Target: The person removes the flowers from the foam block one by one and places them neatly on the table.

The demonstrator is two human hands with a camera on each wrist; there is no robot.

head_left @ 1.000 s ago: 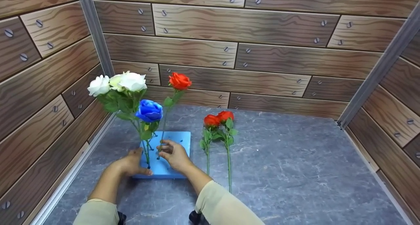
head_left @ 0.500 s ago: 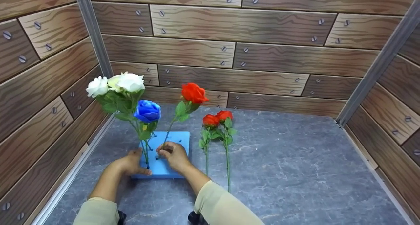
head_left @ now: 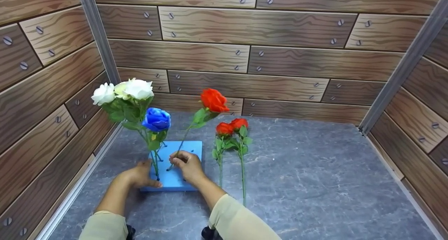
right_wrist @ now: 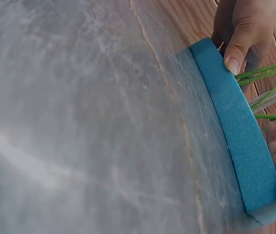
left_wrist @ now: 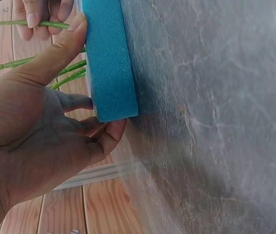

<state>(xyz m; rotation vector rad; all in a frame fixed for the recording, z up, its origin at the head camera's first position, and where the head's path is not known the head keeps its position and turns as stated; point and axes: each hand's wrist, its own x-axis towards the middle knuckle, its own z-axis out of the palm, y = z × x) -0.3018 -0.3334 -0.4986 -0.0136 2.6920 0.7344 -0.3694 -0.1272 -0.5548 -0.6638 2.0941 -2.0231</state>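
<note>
A blue foam block (head_left: 175, 182) with small holes lies flat on the table. My left hand (head_left: 139, 175) grips its left front corner; in the left wrist view the thumb lies along the top edge and the fingers curl against the side. Between thumb and fingers my right hand (head_left: 189, 168) pinches the stem of an artificial red rose (head_left: 214, 100) low down. That stem (right_wrist: 269, 116) meets the foam's top face, and the flower leans to the right. White roses (head_left: 138, 89) and a blue rose (head_left: 156, 119) stand in the block's left part.
Two more red roses (head_left: 224, 129) lie on the grey marbled table (head_left: 308, 177), right of the block, stems toward me. Wood-patterned walls (head_left: 266, 29) with metal corner posts (head_left: 101, 33) enclose the table at the back and both sides.
The held red rose has tilted from nearly upright to leaning right, and its bloom has moved right and lower. My right hand has shifted slightly; the left hand has stayed on the block.
</note>
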